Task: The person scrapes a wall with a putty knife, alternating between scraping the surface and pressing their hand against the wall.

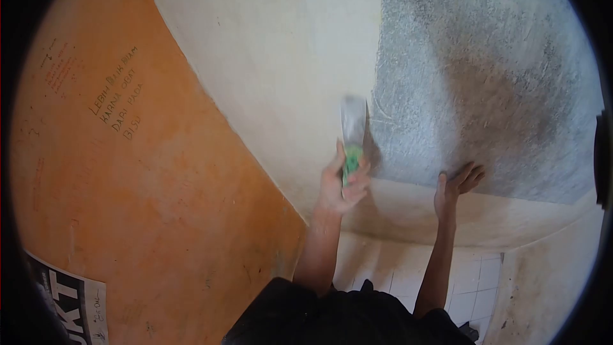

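Note:
My left hand [345, 186] is wrapped around the green handle of a putty knife [354, 124], thumb along its side. The metal blade points up over the cream wall [287, 83], close to the left edge of a rough grey patch [415, 108]. Slight motion blur softens the blade and fingers. To the right, my right hand [457, 185] lies with fingers spread at the lower edge of the grey patch and holds nothing.
An orange wall [172, 211] with handwriting meets the cream wall at the left. A printed poster [96, 310] hangs at its lower left. White floor tiles [469, 281] show below my arms, and another stained wall [543, 281] stands at right.

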A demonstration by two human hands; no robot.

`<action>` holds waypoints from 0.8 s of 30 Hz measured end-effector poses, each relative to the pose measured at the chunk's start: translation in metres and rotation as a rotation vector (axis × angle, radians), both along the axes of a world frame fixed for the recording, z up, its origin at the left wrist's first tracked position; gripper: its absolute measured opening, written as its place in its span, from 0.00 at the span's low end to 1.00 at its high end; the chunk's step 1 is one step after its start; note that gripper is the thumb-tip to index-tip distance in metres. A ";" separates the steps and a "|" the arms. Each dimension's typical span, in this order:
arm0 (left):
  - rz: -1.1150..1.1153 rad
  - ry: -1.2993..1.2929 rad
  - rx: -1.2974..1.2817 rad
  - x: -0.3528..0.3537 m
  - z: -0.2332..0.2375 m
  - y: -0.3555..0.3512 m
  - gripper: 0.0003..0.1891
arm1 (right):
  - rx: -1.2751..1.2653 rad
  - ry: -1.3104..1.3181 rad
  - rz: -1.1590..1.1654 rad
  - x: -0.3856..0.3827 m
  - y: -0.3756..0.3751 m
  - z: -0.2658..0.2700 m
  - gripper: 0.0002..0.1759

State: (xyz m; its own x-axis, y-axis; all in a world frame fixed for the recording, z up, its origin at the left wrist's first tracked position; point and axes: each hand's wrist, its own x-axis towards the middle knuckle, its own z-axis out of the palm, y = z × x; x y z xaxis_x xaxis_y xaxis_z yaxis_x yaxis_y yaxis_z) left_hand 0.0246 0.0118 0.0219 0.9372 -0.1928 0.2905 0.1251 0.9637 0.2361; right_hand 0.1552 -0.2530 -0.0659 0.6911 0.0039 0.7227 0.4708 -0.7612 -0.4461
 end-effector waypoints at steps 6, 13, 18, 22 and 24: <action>0.449 0.361 0.480 -0.032 -0.027 -0.047 0.27 | 0.344 -0.036 0.331 -0.083 0.072 0.017 0.35; 1.153 0.046 1.517 -0.025 -0.049 -0.023 0.23 | 0.671 0.650 0.902 -0.126 0.143 0.008 0.22; 0.945 -0.028 1.601 -0.029 -0.040 0.016 0.20 | 0.681 0.598 0.897 -0.133 0.166 0.019 0.18; 1.389 0.102 1.584 -0.037 -0.022 0.055 0.26 | 1.067 0.965 0.765 -0.145 0.175 0.041 0.15; 1.523 0.235 1.637 -0.043 -0.021 0.080 0.31 | 0.936 0.748 0.649 -0.142 0.171 0.043 0.14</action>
